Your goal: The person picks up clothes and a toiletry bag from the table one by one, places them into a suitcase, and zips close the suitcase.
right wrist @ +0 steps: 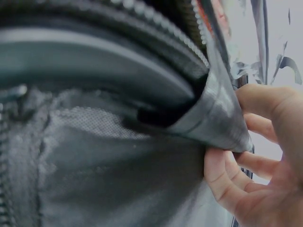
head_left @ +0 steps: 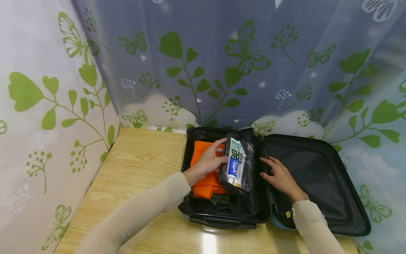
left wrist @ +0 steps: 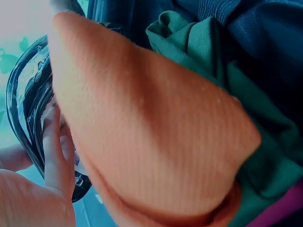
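My left hand [head_left: 207, 160] grips the left edge of a see-through toiletry pouch [head_left: 248, 169] with black trim. It is tilted over the open suitcase [head_left: 228, 220], with a blue-and-white toothpaste tube [head_left: 233, 167] and other items inside. Under that hand lies a folded orange cloth [head_left: 202, 188], on top of a dark green cloth [head_left: 220, 200]. In the left wrist view, the orange cloth [left wrist: 151, 113] hides part of the pouch [left wrist: 21, 109]. At the suitcase's hinge side, my right hand [head_left: 280, 178] pinches an edge of the black lining [right wrist: 220, 113] between thumb and fingers.
The suitcase lid [head_left: 317, 176] lies opened out to the right, its black lining facing up. A wooden table [head_left: 139, 158] carries the suitcase. Printed curtains [head_left: 206, 46] with green leaves and butterflies hang close behind and at both sides.
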### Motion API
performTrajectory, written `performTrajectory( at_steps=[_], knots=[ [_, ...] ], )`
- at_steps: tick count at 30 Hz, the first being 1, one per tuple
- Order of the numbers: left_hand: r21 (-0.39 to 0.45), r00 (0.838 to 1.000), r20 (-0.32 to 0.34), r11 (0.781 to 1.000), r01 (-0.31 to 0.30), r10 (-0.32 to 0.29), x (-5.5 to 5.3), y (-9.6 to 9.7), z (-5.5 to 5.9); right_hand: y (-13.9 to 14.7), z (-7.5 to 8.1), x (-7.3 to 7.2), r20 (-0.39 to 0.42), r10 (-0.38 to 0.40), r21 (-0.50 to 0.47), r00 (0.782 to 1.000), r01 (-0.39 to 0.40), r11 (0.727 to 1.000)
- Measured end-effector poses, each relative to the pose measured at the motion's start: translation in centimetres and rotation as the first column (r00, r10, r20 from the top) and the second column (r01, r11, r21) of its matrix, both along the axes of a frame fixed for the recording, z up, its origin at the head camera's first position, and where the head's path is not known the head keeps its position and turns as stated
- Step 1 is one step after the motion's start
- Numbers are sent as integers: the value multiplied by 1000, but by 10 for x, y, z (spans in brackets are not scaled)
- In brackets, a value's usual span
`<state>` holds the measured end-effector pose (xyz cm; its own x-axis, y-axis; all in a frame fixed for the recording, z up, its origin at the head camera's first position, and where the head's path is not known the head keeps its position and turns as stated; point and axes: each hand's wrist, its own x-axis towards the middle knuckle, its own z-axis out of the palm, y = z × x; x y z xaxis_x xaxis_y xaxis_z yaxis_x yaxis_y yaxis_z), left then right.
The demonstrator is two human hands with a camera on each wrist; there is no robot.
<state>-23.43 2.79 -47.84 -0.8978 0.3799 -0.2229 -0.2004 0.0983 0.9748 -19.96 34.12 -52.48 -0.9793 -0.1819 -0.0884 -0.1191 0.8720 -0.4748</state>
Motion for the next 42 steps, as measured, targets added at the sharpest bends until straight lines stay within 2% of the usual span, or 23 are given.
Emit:
performTrajectory(
  at_steps=[7, 15, 22, 30, 42],
  knots=[
    [-52, 1000, -13, 999, -8, 7, 1, 15, -5, -1, 1, 0, 8, -2, 14, 1000, 2, 1000],
    [-135, 999, -34, 991, -13, 9, 3, 32, -6, -4, 2, 0, 23, -22, 21, 1000, 22, 1000],
    [-152, 999, -38, 988, 1, -6, 5, 42, -8, -4, 3, 0, 27, -20, 18, 999, 19, 1000],
    [-181, 999, -43, 983, -24, 17, 6, 52, -10, -4, 4, 1, 21, -10, 6, 1000, 10, 1000],
    [-224, 999, -49, 974, -24, 14, 8, 65, -15, -2, 2, 0, 35, -18, -1, 999, 18, 1000]
  ],
)
